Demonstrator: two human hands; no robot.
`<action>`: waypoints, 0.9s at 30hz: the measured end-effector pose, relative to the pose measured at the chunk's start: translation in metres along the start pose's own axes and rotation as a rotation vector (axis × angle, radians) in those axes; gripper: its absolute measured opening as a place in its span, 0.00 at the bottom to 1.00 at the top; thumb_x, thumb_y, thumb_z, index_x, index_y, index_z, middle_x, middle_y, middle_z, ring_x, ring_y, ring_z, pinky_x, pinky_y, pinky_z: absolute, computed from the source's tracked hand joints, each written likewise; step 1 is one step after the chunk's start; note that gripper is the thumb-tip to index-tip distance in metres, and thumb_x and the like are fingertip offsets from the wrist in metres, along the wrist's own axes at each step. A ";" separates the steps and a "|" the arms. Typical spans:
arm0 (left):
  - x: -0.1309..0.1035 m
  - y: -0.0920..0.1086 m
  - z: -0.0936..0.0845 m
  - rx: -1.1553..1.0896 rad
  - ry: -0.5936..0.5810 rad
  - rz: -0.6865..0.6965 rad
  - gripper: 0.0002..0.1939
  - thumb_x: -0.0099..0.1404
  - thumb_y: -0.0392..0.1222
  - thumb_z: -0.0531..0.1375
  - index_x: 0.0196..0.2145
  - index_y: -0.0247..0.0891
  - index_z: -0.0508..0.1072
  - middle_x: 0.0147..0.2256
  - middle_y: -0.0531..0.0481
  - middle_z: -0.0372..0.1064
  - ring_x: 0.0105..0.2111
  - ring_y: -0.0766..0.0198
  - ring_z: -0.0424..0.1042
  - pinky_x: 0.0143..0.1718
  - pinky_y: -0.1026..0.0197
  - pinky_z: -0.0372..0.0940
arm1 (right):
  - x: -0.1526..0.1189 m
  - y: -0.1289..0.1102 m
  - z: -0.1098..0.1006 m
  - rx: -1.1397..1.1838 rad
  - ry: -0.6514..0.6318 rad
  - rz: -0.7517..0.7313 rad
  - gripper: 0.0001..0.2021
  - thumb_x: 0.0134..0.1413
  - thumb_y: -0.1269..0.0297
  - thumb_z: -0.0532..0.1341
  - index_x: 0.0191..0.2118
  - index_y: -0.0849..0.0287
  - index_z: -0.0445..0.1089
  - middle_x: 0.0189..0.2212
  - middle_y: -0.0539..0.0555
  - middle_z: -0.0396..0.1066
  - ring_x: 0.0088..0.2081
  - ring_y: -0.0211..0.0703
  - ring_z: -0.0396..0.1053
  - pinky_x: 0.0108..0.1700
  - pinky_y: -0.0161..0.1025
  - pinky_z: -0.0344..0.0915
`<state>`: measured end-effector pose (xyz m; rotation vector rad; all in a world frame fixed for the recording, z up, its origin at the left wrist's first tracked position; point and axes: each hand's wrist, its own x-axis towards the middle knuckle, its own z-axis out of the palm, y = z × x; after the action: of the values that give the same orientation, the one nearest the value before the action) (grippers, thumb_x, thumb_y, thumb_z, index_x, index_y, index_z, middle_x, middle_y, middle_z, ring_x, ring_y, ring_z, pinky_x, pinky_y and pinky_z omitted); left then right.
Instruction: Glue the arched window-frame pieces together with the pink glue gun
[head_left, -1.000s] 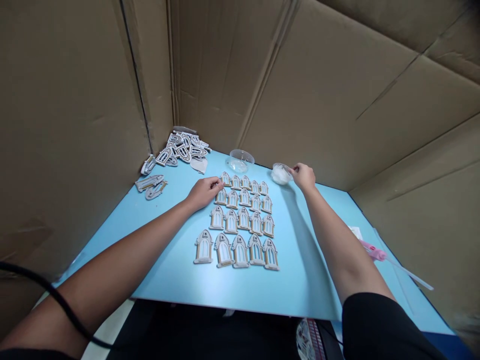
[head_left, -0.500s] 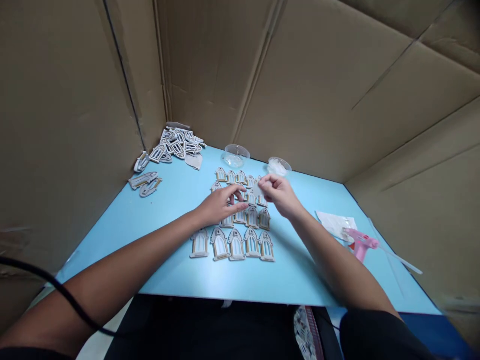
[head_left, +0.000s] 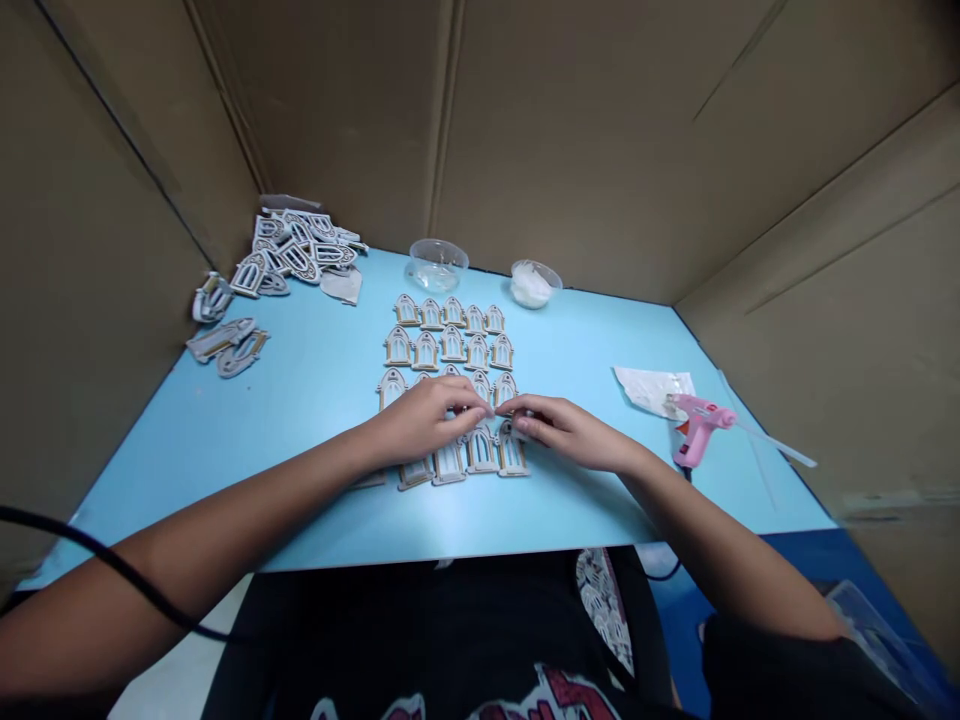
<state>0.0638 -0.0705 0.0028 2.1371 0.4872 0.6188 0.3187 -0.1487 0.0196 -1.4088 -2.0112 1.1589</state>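
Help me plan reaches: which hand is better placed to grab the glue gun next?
Probably right: the right hand sits nearer the glue gun, between it and the left hand.

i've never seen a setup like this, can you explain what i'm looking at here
There is no robot here, just a person's two bare hands, filmed by one camera worn on the head, looking forward and down. The left hand and right hand nearly meet over rows of small window-shaped pieces. Something tiny and pale seems to be between the fingertips, too small to identify. On the blue table, a pile of similar pieces lies at far left. Toward the back stand a clear tub and another with white contents. At right are a white packet and a pink glue gun.
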 end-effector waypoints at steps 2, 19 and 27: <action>-0.001 0.000 0.006 0.004 -0.025 -0.017 0.12 0.71 0.46 0.59 0.41 0.42 0.83 0.37 0.48 0.79 0.39 0.58 0.76 0.43 0.57 0.67 | -0.004 0.011 0.001 0.089 -0.027 0.018 0.16 0.67 0.56 0.62 0.55 0.56 0.71 0.41 0.54 0.78 0.41 0.42 0.74 0.45 0.44 0.70; 0.004 -0.006 0.021 0.157 0.014 -0.092 0.14 0.73 0.54 0.62 0.39 0.46 0.84 0.31 0.51 0.79 0.32 0.60 0.74 0.43 0.55 0.68 | -0.011 0.022 0.007 0.267 0.103 0.082 0.08 0.57 0.58 0.68 0.39 0.55 0.76 0.32 0.51 0.77 0.35 0.42 0.75 0.40 0.42 0.71; 0.007 -0.005 0.024 0.223 -0.033 -0.137 0.19 0.72 0.59 0.58 0.36 0.47 0.83 0.28 0.50 0.77 0.32 0.57 0.73 0.46 0.52 0.67 | -0.010 0.023 0.006 0.220 0.055 0.072 0.06 0.57 0.59 0.67 0.38 0.54 0.76 0.30 0.49 0.77 0.33 0.41 0.73 0.38 0.41 0.69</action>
<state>0.0827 -0.0794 -0.0122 2.2958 0.7061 0.4689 0.3309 -0.1570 -0.0018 -1.3946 -1.7491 1.3129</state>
